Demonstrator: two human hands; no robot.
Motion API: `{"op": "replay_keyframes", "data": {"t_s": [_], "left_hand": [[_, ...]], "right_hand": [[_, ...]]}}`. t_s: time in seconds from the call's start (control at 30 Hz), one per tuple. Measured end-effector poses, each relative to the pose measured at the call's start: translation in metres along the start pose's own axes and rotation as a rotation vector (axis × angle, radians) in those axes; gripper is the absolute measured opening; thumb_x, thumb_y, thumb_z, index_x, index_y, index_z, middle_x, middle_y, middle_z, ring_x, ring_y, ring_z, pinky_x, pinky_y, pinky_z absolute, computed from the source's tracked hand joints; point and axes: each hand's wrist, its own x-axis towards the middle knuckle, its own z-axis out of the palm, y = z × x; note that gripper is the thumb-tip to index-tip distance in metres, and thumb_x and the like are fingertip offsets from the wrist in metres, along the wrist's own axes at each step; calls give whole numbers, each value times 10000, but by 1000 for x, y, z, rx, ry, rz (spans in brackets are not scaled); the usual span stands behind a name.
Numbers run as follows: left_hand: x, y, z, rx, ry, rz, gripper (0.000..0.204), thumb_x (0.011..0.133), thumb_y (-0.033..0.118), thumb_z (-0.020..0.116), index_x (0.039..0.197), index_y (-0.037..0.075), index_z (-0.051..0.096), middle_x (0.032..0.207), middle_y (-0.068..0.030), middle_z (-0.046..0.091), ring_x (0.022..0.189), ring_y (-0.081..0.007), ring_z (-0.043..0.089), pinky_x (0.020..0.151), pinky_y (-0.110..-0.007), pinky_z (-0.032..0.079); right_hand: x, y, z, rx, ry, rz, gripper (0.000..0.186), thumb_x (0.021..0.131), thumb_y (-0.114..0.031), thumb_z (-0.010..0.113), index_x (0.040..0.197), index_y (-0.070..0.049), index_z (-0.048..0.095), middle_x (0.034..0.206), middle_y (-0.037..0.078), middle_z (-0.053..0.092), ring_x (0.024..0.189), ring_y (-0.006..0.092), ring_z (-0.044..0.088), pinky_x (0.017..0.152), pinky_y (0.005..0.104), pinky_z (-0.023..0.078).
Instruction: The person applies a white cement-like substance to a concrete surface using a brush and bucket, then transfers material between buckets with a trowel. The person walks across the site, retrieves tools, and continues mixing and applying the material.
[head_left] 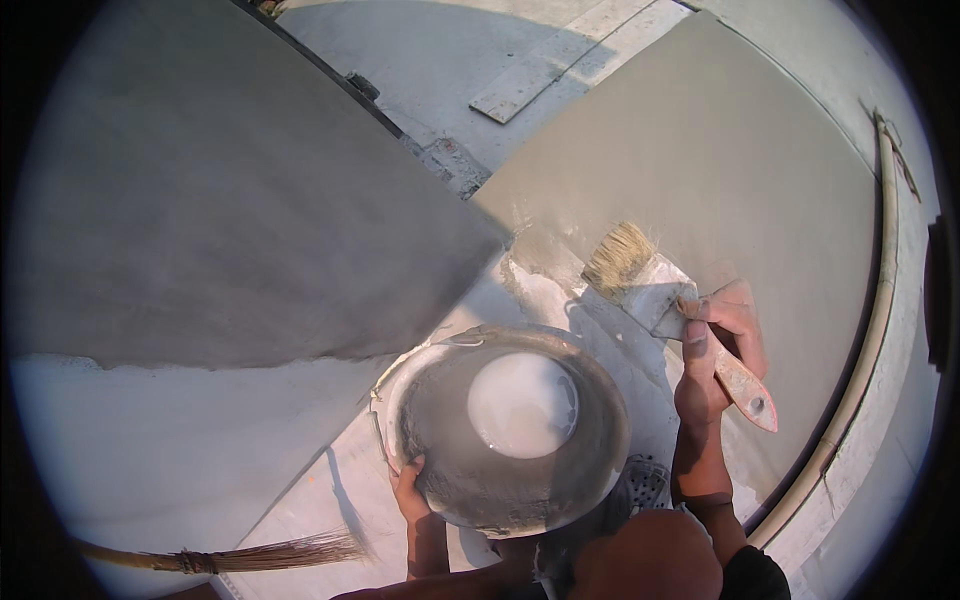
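Observation:
My right hand is closed around the handle of a wide paintbrush, whose pale bristles point up and to the left. The brush is held in front of a smooth beige-grey plastered surface, beyond the basin on the right. My left hand grips the near left rim of a round basin. Grey, cement-like residue coats the basin's inside, and a pool of whitish liquid lies in its middle. How far my left fingers reach under the rim is hidden.
A darker grey plastered surface fills the left, above a pale strip. At the lower left lies a twig broom. A long pole curves along the right edge. Far off lies a flat board. A perforated shoe shows beside the basin.

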Motion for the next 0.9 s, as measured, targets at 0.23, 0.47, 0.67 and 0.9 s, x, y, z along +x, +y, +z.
{"op": "replay_keyframes", "data": {"t_s": [0.23,0.47,0.67,0.9], "left_hand": [[11,1,11,-150,-205,9,503,1024,295,583,1410,-21,524,1268,-155,637,1110,-252,650,979,-371,511],[6,3,14,-76,-163,53,610,1069,486,477,1372,-38,552,1317,-174,627,1186,-297,625,1034,-429,486],[10,14,4,-93,-33,346,583,1083,417,470,1436,-46,512,1400,-213,580,1250,-275,568,1080,-420,428],[-27,96,19,-78,-193,371,365,986,283,651,1230,24,573,909,-68,640,657,-119,574,599,-262,470]], "right_hand": [[-40,-15,34,-14,-1057,-193,281,803,-154,781,1039,-55,664,988,121,594,699,279,663,636,375,581],[-85,-22,33,-125,-1362,33,251,862,-201,726,1031,-22,672,1013,169,633,775,379,707,692,488,576],[-99,-29,25,-52,-1105,-41,155,899,-229,697,953,-84,703,854,125,630,717,341,685,656,426,590],[-82,-31,2,-193,-1108,-28,205,967,-245,643,1041,-69,718,924,156,669,850,354,687,730,417,581]]}}
